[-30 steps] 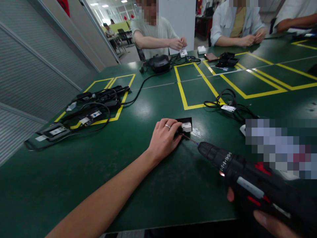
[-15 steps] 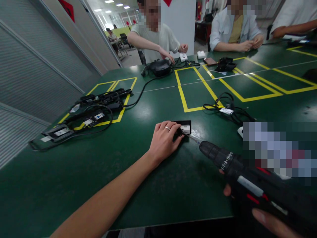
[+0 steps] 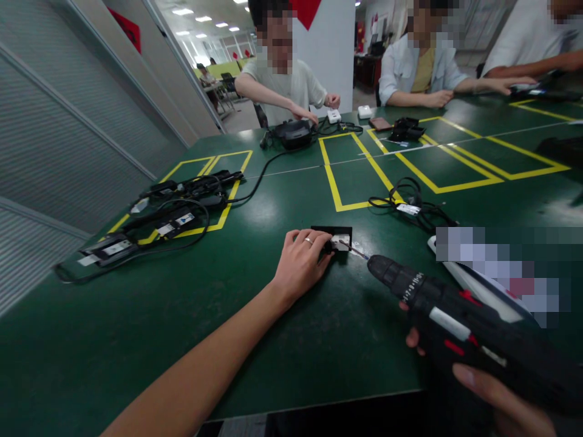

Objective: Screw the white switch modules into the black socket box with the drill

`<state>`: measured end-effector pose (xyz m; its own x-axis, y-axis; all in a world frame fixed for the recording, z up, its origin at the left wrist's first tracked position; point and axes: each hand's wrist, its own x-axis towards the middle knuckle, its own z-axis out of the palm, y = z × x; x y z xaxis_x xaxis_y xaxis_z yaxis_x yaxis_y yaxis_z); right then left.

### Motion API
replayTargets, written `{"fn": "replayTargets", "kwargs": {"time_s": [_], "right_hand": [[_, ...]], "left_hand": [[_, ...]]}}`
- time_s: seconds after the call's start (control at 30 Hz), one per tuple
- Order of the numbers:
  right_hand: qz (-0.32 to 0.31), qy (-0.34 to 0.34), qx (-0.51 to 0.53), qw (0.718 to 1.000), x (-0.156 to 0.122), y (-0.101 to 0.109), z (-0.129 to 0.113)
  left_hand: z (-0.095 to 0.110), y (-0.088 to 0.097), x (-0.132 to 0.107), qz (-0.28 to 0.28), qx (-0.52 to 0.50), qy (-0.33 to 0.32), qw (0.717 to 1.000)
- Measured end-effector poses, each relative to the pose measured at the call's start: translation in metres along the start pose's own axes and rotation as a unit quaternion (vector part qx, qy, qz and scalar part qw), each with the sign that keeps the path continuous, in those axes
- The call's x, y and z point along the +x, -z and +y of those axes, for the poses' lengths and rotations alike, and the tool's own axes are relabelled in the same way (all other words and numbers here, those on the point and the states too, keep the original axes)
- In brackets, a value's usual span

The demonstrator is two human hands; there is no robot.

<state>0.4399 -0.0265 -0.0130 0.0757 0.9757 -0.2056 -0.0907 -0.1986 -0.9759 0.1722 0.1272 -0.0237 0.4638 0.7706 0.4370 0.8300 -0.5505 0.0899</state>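
Observation:
My left hand [image 3: 300, 263], a ring on one finger, rests on the green table [image 3: 255, 340] with its fingers closed on a small black part [image 3: 336, 233] that carries a white piece [image 3: 340, 243]. My right hand [image 3: 489, 391] is wrapped round a black cordless drill [image 3: 455, 321] with red marks. The drill's thin bit [image 3: 354, 250] points left, its tip at the white piece. Most of my right hand is hidden behind the drill body.
Black power adapters and coiled cables [image 3: 173, 209] lie at the left inside yellow tape lines. Another cable bundle [image 3: 410, 203] sits right of centre. A black headset [image 3: 296, 132] and small white boxes [image 3: 334, 115] lie at the far edge, where three people sit working.
The drill's bit has come up to the white piece on the black part. My left hand has kept its hold. A person at the far side reached a hand to the headset.

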Motion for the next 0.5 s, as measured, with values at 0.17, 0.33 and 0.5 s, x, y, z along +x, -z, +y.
{"fn": "replayTargets", "kwargs": {"time_s": [0.17, 0.33, 0.5], "right_hand": [[-0.010, -0.008, 0.024, 1.000, 0.000, 0.000, 0.002], [-0.019, -0.008, 0.044, 0.999, 0.000, 0.001, 0.008], [-0.001, -0.003, 0.105, 0.995, 0.008, -0.013, 0.008]], "left_hand": [[-0.002, -0.002, 0.000, 0.009, 0.002, -0.006, 1.000], [-0.007, -0.003, 0.002, 0.014, 0.018, 0.019, 1.000], [-0.011, -0.003, 0.002, 0.019, 0.020, 0.037, 0.999]]}}
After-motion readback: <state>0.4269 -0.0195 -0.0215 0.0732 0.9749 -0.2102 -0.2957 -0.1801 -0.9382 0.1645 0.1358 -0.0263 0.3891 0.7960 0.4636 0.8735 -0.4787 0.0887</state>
